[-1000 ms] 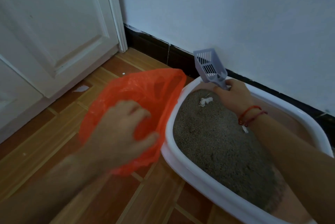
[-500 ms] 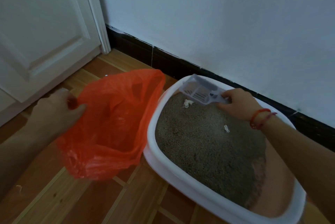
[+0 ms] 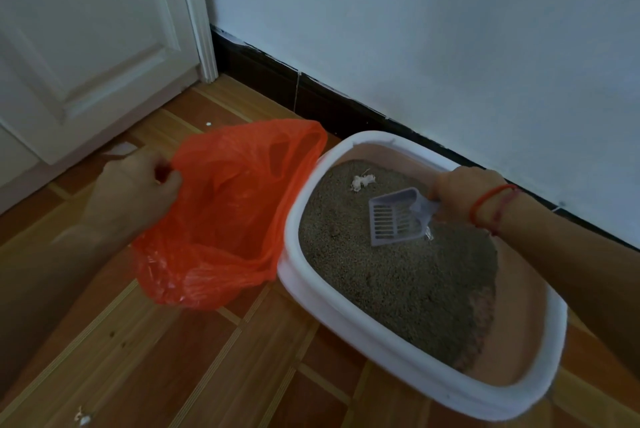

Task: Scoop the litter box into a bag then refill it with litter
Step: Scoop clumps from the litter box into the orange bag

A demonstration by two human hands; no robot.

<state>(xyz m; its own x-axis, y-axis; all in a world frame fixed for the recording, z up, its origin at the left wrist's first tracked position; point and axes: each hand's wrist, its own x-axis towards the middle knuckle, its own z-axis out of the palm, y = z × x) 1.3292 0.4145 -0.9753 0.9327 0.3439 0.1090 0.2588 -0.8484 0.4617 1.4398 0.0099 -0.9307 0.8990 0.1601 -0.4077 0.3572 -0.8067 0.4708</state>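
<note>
Scoop (image 3: pixel 394 218) shifted over litter (image 3: pixel 398 289) — right hand (image 3: pixel 464 190) grips it, left hand (image 3: pixel 135 192) pinches bag (image 3: pixel 225 219).

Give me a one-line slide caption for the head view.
Left hand holds the orange bag open beside the litter box; right hand holds the slotted scoop over the litter.

From my station I see two bare arms, uncovered all the way from the edge of the view to the fingers. The right wrist, just behind the right hand (image 3: pixel 464 188), wears thin red cord bracelets (image 3: pixel 485 200): one brighter orange-red loop nearer the hand, one darker red loop beside it toward the right forearm (image 3: pixel 571 254). The left hand (image 3: pixel 135 192) and left forearm (image 3: pixel 52 275) look soft and blurred in the dim light.
</note>
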